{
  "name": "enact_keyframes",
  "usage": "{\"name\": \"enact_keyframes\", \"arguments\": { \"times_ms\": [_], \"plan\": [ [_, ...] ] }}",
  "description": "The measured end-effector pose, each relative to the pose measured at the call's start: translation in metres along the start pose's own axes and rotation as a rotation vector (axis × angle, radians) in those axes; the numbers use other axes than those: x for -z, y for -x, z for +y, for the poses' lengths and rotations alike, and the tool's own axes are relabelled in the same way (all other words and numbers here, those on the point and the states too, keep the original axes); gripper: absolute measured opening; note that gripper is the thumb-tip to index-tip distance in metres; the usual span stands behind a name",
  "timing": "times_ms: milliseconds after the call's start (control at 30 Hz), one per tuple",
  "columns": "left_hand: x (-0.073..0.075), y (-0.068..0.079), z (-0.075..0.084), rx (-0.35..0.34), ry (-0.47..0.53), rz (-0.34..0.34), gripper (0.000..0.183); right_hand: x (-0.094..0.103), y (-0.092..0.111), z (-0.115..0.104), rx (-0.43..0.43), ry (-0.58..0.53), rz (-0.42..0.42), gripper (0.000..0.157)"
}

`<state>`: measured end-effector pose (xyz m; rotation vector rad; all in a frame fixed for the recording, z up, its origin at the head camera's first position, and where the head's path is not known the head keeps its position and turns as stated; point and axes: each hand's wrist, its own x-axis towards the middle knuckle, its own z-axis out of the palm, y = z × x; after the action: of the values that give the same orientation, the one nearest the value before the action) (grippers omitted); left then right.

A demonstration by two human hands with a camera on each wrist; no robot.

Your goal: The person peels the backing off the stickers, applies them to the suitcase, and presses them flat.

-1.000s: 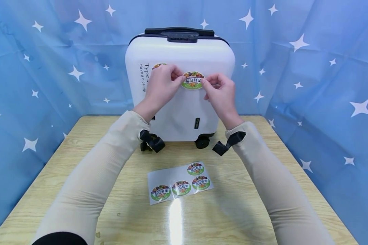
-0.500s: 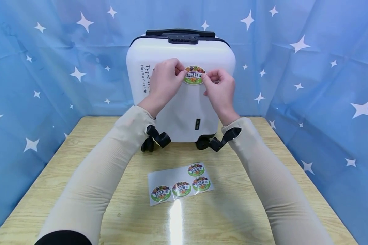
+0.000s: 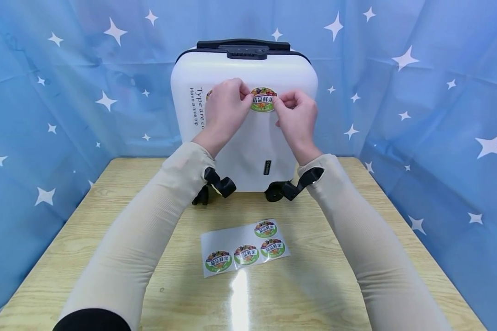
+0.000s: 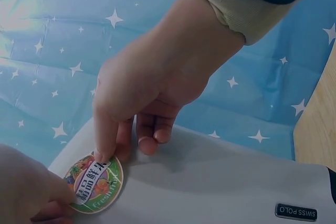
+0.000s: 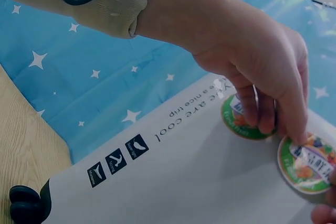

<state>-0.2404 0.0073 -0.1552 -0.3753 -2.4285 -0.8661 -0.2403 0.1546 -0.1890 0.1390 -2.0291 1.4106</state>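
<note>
Currently pinching, with left hand [image 3: 228,109] and right hand [image 3: 299,118], a round green fruit sticker [image 3: 262,99] reading "精品鲜果" and "Fresh fruit" at the front of a white suitcase [image 3: 248,145] marked "SWISS POLO" and "Have a nice trip".

I have the left arm [image 3: 149,225] and right arm [image 3: 368,243] stretched toward the oval sticker [image 3: 262,99], both wrists [image 3: 310,152] lower than it, my left hand [image 3: 227,110] pinching its left edge and my right hand [image 3: 298,119] its right, other fingers [image 3: 291,96] bent.
</note>
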Motion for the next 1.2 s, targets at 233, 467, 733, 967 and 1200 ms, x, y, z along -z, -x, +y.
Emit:
{"name": "enact_keyframes", "arguments": {
  "times_ms": [233, 467, 733, 967, 1200],
  "plan": [
    [-0.001, -0.001, 0.002, 0.008, -0.016, 0.002, 0.019, 0.0, -0.002, -0.003, -0.02, 0.019, 0.011, 0.022],
    [0.0, -0.002, 0.005, 0.03, -0.025, 0.0, 0.017, 0.001, -0.003, -0.005, -0.033, 0.048, 0.019, 0.023],
    [0.002, -0.001, 0.003, 0.069, -0.006, 0.012, 0.019, 0.003, -0.001, -0.003, -0.027, 0.067, 0.02, 0.025],
    [0.001, 0.003, -0.003, 0.099, 0.022, 0.014, 0.021, 0.004, 0.002, 0.002, -0.032, 0.063, 0.02, 0.026],
    [-0.003, 0.008, -0.007, 0.101, 0.018, 0.038, 0.021, 0.004, 0.006, 0.007, -0.035, 0.061, 0.019, 0.026]
  ]
}}
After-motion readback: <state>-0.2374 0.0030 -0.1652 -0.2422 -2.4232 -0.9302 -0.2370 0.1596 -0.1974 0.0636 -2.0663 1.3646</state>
